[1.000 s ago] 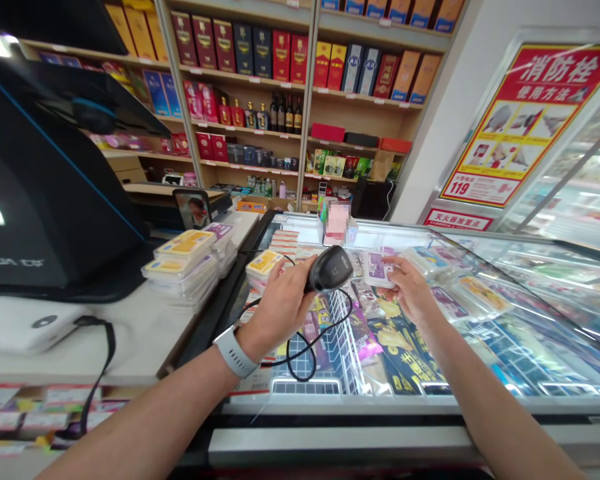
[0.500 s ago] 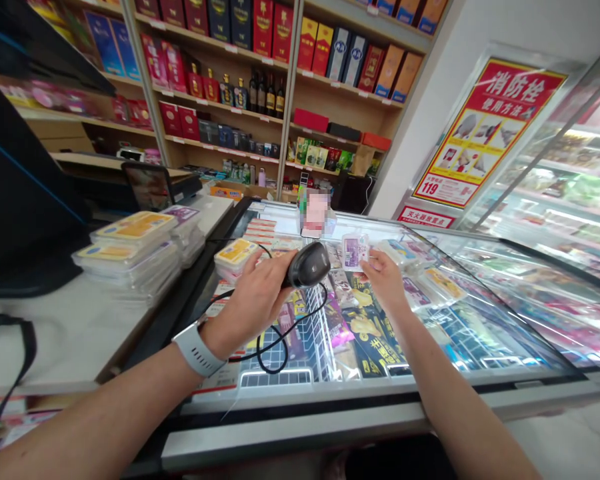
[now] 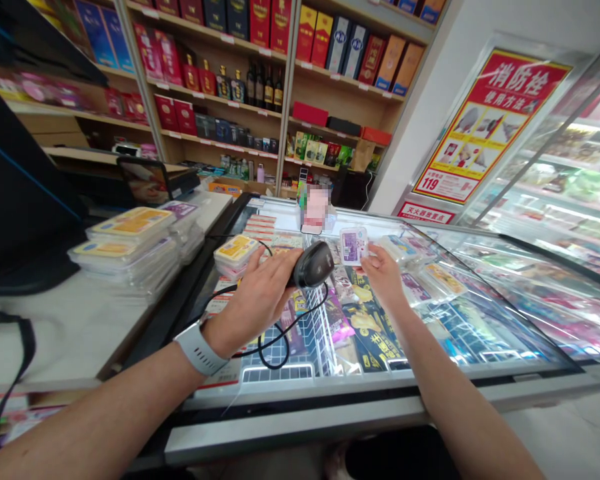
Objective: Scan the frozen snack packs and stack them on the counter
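Observation:
My left hand (image 3: 260,293), with a pale watch band on its wrist, is wrapped round a black handheld scanner (image 3: 314,265), whose head points to the right. A black cable (image 3: 280,343) loops below it over the glass freezer top. In my right hand (image 3: 383,270) a small clear pack with a purple label (image 3: 353,247) is pinched at its right edge, just right of the scanner head and apart from it. Yellow-labelled packs (image 3: 236,250) lie stacked on the glass beyond my left hand. More packs (image 3: 443,283) lie to the right of my right hand.
Stacked clear packs (image 3: 130,230) stand on the white counter (image 3: 55,340) at the left, beside a black monitor (image 3: 20,200). A phone on a stand (image 3: 314,210) is at the freezer's far edge. Shelves (image 3: 220,100) of boxes and bottles rise behind.
The purple-labelled pack has turned a little and its label faces me more fully. The scanner has shifted very slightly to the right. Both hands keep their hold.

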A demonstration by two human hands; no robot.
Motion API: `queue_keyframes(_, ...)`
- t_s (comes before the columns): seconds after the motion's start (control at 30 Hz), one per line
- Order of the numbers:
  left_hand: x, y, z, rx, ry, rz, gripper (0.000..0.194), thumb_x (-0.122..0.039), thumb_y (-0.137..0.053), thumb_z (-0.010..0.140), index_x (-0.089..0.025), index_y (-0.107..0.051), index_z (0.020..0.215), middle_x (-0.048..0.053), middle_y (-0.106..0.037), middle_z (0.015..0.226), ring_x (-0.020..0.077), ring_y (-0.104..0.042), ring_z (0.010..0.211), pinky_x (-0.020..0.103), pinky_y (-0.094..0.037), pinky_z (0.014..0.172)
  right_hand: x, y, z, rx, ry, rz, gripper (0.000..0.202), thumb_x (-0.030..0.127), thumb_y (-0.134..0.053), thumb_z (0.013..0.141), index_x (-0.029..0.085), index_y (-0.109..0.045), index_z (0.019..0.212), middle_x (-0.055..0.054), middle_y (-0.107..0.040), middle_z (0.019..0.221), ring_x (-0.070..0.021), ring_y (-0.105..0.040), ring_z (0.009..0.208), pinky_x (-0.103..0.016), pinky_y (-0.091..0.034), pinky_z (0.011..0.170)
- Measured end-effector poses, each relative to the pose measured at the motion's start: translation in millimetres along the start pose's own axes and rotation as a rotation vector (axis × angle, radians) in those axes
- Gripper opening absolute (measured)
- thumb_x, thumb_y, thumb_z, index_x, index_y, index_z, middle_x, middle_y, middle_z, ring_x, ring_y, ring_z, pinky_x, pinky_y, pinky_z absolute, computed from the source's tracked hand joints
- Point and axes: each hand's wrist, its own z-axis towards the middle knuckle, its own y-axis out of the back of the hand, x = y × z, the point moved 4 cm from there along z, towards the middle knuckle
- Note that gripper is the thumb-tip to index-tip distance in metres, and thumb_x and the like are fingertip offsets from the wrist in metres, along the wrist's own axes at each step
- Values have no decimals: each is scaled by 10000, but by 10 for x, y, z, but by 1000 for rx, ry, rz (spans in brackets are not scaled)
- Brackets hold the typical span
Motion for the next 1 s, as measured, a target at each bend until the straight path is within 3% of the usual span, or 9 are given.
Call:
queue_keyframes(0.27, 8, -22, -8, 23, -21, 29, 548, -147, -469, 947, -155, -327, 1476, 154, -585, 1428, 270, -575, 1285, 561, -234, 1206, -3, -8, -7, 19, 59, -10, 591, 477, -659, 788, 186, -550, 1290, -75, -760, 869, -235, -724, 725, -439, -623, 746)
queue_keyframes(0.63, 3, -34, 3, 15, -63, 64, 570, -127, -511, 919, -97, -331, 1458, 183, -662, 1272, 293, -641, 1162, 535, -397, 1097, -36, -27, -3, 25, 73, 5, 596, 492, -655, 791, 199, -541, 1298, -74, -758, 925, -233, -729, 756, -453, -627, 768)
queue_keyframes(1.0, 1, -37, -4, 8, -71, 66, 580, -130, -522, 916, -105, -328, 1463, 173, -661, 1273, 294, -640, 1151, 532, -398, 1099, -13, -58, -22, 29, 62, 44, 589, 487, -666, 771, 202, -535, 1269, -83, -763, 949, -235, -730, 755, -456, -626, 759)
